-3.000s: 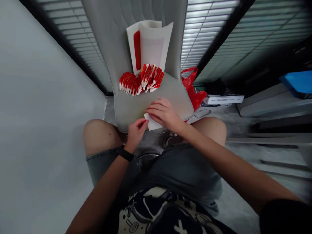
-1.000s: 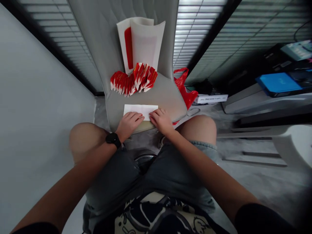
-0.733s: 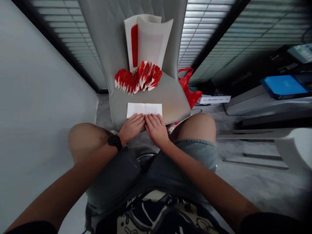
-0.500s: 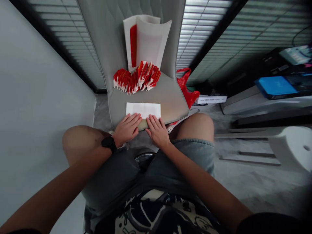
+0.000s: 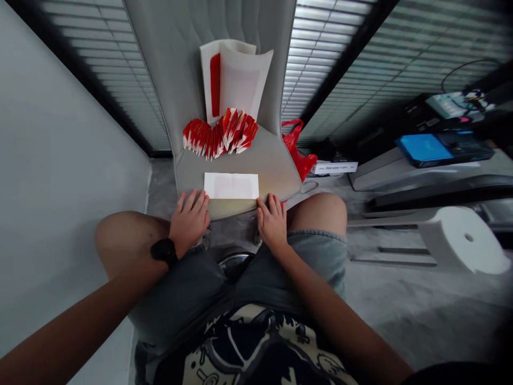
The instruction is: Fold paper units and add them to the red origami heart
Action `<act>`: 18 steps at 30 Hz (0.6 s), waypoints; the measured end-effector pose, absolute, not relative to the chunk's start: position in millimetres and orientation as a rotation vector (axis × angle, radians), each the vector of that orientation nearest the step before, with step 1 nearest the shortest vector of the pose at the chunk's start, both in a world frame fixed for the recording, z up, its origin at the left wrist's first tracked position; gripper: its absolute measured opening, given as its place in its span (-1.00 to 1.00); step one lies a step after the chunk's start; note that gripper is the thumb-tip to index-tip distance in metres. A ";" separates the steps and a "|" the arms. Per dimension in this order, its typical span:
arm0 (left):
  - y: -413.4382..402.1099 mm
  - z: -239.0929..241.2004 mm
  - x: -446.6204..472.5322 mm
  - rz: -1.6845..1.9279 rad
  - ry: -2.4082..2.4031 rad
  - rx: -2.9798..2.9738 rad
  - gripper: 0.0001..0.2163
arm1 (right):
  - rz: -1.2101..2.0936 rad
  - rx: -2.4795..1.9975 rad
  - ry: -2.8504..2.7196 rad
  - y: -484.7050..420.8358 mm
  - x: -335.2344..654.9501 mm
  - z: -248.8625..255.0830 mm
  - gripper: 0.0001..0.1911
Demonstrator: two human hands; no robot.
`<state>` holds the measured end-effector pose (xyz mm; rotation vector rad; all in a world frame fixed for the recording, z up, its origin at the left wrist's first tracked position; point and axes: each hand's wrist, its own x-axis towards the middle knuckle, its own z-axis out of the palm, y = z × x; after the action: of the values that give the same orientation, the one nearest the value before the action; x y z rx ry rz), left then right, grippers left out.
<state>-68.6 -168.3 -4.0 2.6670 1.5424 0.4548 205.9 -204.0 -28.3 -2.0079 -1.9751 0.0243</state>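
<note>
A white rectangular strip of paper (image 5: 231,186) lies flat near the front edge of the grey chair seat (image 5: 276,166). My left hand (image 5: 189,220), with a black watch (image 5: 164,251) on the wrist, rests at the paper's left lower corner, fingers stretched out. At the opposite lower corner is my right hand (image 5: 273,220), its fingers spread and a fingertip by the paper's edge. Behind the paper stands a curved row of folded red and white paper pieces (image 5: 206,139). Large white sheets with a red patch (image 5: 244,80) lean on the chair back.
A red plastic bag (image 5: 298,152) hangs or lies right of the chair, beside a white box (image 5: 334,168). Farther right are a white stool (image 5: 460,235) and a blue flat object (image 5: 425,148) on a grey surface. A wall (image 5: 60,160) stands at left.
My hands have moved apart, from the middle of the paper's lower edge out to its two corners. The centre crease looks fainter, and the whole view has shifted slightly.
</note>
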 end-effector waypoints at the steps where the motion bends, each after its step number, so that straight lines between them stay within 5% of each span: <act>1: -170.5 -4.4 -67.1 0.467 1.569 2.644 -0.47 | 0.032 -2.021 -1.952 -205.8 203.1 -25.7 -0.53; 12: -178.7 -5.4 -52.2 0.382 1.748 2.541 -0.50 | 0.094 -1.716 -2.175 -190.6 90.9 -7.4 -0.47; 18: -178.6 -7.4 -54.5 0.429 1.757 2.592 -0.50 | 0.106 -1.797 -2.076 -183.7 113.4 -21.8 -0.54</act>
<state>-54.5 -178.6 -7.4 2.5921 1.7565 0.4294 113.4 -183.7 -21.8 -1.7975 -2.0762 0.1065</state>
